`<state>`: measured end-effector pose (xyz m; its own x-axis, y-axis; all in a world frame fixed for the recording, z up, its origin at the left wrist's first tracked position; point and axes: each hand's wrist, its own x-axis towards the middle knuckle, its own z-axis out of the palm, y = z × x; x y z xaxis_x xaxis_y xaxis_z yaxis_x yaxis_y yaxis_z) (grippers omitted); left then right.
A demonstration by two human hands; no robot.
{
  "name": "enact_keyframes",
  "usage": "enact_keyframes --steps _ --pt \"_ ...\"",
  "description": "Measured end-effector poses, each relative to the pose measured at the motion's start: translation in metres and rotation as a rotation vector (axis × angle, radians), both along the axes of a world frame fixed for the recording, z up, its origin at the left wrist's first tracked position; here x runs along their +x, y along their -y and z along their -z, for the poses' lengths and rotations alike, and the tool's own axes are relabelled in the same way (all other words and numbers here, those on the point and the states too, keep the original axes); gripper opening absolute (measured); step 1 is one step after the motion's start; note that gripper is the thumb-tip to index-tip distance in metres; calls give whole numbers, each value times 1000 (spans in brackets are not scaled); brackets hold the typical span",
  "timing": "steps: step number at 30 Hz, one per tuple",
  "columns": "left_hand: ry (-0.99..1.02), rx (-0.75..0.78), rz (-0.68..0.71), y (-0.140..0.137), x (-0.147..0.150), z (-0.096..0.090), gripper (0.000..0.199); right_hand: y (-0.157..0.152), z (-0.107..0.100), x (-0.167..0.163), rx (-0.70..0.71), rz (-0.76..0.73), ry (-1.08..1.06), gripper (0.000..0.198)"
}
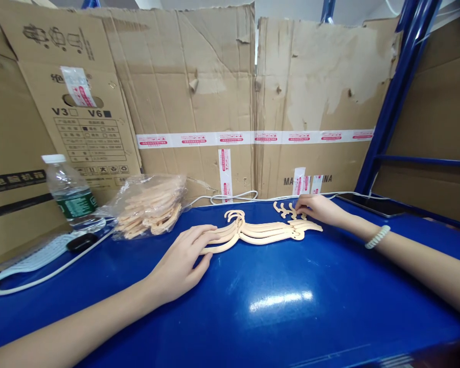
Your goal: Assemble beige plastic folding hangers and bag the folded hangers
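Observation:
A fanned row of beige curved hanger-like pieces (266,234) lies on the blue table, with their hooks (235,214) bunched at the back. My left hand (184,260) rests over the left ends of this row, fingers stretched out and thumb apart. Behind the row's right end lie several small beige hooked pieces (281,208). My right hand (317,207) reaches in from the right, its fingertips closed down on one of these small pieces. Part of that piece is hidden by the fingers.
A clear bag of beige pieces (149,204) and a water bottle (71,197) stand at the left. Near them are a white cable (57,276) and a black object (82,242). A phone (370,204) lies back right. Cardboard (191,102) walls the back; blue posts (387,102) stand right.

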<state>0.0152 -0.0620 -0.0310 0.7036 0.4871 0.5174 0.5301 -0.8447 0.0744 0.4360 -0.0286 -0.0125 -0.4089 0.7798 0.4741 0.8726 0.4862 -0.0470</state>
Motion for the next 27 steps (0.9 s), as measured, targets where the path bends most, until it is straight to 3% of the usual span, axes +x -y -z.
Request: enact_keyframes --steps 7,10,14,17,21,27 --pt "-3 -9 28 0 0 -1 38 5 -17 1 154 78 -47 28" --pt "6 -13 39 1 1 -1 38 5 -23 6 101 91 -26 25" --pt "-13 -22 52 1 1 -3 41 5 -23 15 -107 32 86 18" --pt "-19 -26 66 1 1 -4 43 6 -18 14 -197 -7 147 26" --pt "-25 -23 75 2 1 -4 44 5 -12 6 -202 -21 164 24" --pt "-2 -22 66 0 0 -2 40 3 -15 4 -88 16 88 14"
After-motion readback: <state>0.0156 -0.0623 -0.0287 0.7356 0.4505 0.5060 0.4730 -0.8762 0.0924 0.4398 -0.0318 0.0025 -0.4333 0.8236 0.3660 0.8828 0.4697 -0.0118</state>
